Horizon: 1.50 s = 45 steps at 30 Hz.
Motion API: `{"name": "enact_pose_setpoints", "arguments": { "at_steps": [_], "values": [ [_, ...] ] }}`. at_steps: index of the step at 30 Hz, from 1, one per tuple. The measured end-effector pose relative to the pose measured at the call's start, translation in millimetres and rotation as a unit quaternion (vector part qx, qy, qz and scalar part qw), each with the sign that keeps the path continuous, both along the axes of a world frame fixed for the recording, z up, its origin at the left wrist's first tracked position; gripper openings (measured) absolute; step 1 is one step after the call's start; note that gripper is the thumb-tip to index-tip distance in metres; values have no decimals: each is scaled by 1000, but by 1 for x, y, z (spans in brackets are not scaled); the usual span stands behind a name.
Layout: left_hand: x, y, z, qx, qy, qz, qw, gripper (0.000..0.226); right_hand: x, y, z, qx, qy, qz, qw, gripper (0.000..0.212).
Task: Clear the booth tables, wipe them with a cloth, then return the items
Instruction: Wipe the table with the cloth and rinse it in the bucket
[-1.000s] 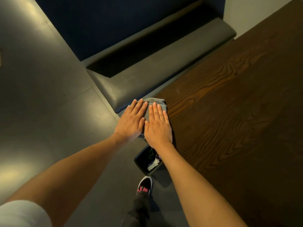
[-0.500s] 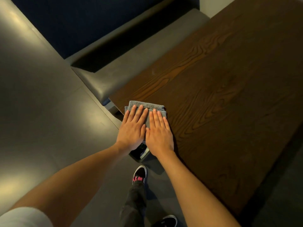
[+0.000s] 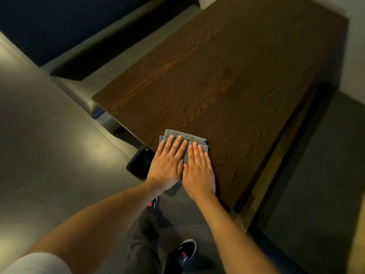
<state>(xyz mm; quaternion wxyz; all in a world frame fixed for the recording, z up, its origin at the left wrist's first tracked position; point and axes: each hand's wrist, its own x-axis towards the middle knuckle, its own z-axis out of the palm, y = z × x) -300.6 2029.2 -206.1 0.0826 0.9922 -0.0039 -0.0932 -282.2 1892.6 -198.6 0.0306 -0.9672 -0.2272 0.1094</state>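
Observation:
A folded grey cloth (image 3: 185, 137) lies on the near edge of the dark wooden booth table (image 3: 227, 80). My left hand (image 3: 167, 163) and my right hand (image 3: 197, 169) press flat on it side by side, fingers straight. Most of the cloth is hidden under my palms. Nothing else stands on the tabletop.
A grey padded booth bench (image 3: 83, 89) runs along the table's left side against a dark blue wall. A black bin (image 3: 138, 163) sits on the floor just below the table's near edge, left of my hands. My legs and shoes (image 3: 185, 252) stand on the grey floor.
Both hands have slid the cloth along the table's near edge, away from the left corner by the bench. The bin is now left of my hands rather than under them.

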Motion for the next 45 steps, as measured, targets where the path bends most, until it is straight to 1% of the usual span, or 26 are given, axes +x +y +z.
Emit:
{"name": "enact_pose_setpoints", "arguments": {
  "at_steps": [10,17,19,22,24,26,28,30,33,35,38,41,45],
  "values": [
    [-33,-103,0,-14,-11,-78,997,63,-53,-104,-2,-13,-14,-83,996,61],
    [-43,-142,4,-24,5,-140,990,60,-78,-146,-3,38,-7,-154,987,58],
    [-41,-141,7,-24,15,-153,988,60,-77,-150,-5,52,12,-159,986,57],
    [-35,-138,10,-26,34,-174,984,60,-76,-149,-5,111,49,-191,974,61],
    [-26,-137,12,-28,39,-192,980,59,-75,-147,-3,160,65,-224,959,61],
    [-14,-137,16,-38,44,-213,975,57,-70,-143,2,226,98,-274,930,59],
    [0,-140,17,-47,46,-226,972,56,-61,-140,3,317,128,-341,876,58],
    [12,-143,19,-49,47,-222,973,57,-49,-133,2,394,128,-384,825,57],
    [36,-155,17,-34,42,-213,976,60,-25,-125,-4,464,112,-432,766,56],
    [51,-160,17,-33,42,-212,976,61,-8,-123,-5,475,94,-451,750,54],
    [83,-167,15,-40,51,-221,973,60,21,-126,-7,475,55,-468,744,53],
    [115,-172,15,-56,53,-234,969,57,47,-132,-10,475,49,-484,733,52],
    [143,-179,14,-52,45,-247,967,57,73,-139,-10,491,47,-486,721,52]
  ]
}}
